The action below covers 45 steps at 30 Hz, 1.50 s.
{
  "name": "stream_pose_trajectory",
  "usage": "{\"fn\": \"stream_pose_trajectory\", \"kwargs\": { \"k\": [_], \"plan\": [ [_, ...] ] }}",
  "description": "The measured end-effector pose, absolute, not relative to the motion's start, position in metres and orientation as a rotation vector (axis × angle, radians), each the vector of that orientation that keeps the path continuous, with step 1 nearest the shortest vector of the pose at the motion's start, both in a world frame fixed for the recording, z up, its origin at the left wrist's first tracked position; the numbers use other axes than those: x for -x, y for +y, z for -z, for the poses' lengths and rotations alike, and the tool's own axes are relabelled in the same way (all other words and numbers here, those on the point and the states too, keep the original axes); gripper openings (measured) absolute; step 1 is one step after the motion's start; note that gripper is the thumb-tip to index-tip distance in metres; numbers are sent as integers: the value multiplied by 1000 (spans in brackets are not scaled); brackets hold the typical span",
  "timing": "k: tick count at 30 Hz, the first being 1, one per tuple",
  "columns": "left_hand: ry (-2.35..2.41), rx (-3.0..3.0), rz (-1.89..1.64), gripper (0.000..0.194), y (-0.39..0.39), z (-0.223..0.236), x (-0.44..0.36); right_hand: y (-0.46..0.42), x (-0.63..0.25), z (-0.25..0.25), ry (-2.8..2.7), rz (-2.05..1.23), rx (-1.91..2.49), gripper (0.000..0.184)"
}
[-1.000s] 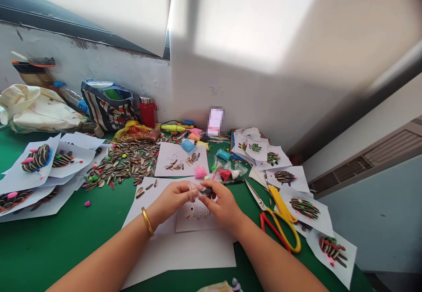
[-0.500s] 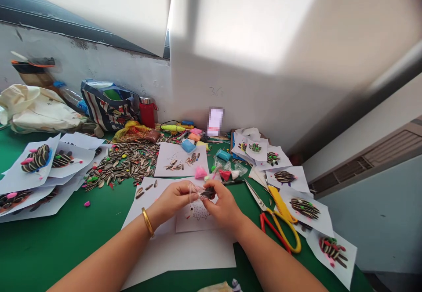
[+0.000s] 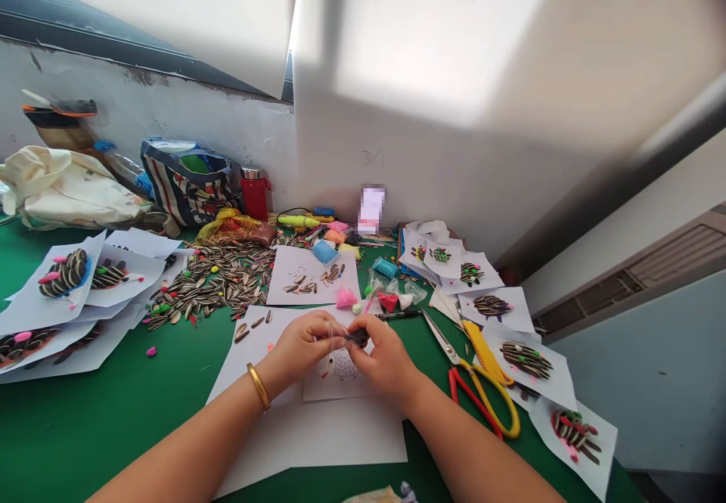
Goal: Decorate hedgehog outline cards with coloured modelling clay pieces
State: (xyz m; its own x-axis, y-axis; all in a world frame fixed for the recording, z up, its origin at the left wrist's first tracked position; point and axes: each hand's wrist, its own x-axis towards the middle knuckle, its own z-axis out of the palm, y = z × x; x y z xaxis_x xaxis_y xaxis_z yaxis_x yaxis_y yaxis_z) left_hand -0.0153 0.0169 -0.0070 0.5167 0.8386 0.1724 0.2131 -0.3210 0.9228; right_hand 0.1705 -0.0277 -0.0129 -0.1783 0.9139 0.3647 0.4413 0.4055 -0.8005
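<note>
My left hand (image 3: 311, 343), with a gold bangle above the wrist, pinches the clear plastic wrapper of a small packet. My right hand (image 3: 384, 352) is closed on the same packet, around a black lump (image 3: 357, 336) that looks like modelling clay. Both hands meet just above a small paper with a hedgehog drawing (image 3: 343, 367), which they partly cover. This paper lies on larger white sheets (image 3: 352, 435). A few loose sunflower seeds (image 3: 243, 332) rest on the sheet to the left of my hands.
Behind the sheets spreads a heap of sunflower seeds (image 3: 227, 276). Bags of coloured clay (image 3: 347, 297) lie beyond my hands. Scissors (image 3: 454, 355) and a yellow cutter (image 3: 482, 348) lie to the right, beside finished seed pictures (image 3: 525, 359). More seed pictures (image 3: 68, 284) are stacked left.
My fingers have shifted slightly around the black packet, and the dark lump shows a little less between them. The view has moved very slightly; the other things stay where they were.
</note>
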Motion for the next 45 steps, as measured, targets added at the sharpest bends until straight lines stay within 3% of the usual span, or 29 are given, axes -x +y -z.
{"fn": "stream_pose_trajectory", "kwargs": {
  "k": [21, 34, 39, 45],
  "plan": [
    [883, -1918, -929, 20, 16, 9, 17, -29, -171, 11, -1851, -614, 1161, 29],
    [929, -1822, -981, 24, 12, 6, 17, -28, -174, 9, -1834, -603, 1181, 16],
    [984, -1799, -1000, 16, 13, 9, 17, -29, -174, 14, -1855, -571, 1179, 12],
    [966, -1946, -965, 17, 14, 9, 19, -29, -175, 15, -1865, -560, 1188, 13]
  ]
}}
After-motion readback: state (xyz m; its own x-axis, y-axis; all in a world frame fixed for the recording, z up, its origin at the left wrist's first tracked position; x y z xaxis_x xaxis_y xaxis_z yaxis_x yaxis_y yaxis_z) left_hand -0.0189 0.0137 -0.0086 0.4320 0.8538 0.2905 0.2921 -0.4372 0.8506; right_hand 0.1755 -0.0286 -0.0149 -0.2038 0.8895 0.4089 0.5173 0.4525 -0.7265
